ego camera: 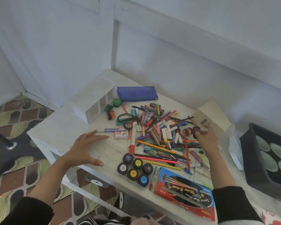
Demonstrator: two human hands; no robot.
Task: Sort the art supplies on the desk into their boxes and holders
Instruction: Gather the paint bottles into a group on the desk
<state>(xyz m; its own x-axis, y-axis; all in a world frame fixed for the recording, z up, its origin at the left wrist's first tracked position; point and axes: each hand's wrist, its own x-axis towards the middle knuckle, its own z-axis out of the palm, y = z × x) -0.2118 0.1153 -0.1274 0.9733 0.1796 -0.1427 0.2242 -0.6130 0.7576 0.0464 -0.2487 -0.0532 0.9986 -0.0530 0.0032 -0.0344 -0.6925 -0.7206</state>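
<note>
A heap of crayons, pencils and markers (161, 132) covers the middle of the white desk (58, 127). My right hand (206, 137) grips a small dark purple round object (197, 130) at the heap's right edge, next to a cream cardboard box (214, 117). My left hand (86, 148) hovers over the bare left part of the desk with fingers spread, holding nothing. Several black poster paint jars (135, 167) stand at the front. A white compartment holder (94, 101) lies at the back left, beside a blue pencil pouch (136, 93).
A red and blue watercolour box (183, 192) lies at the front right edge. Black scissors (125, 118), a staples box (121, 135) and green and orange sharpeners sit near the holder. A dark tray (256, 159) with green discs stands right of the desk. Patterned floor lies to the left.
</note>
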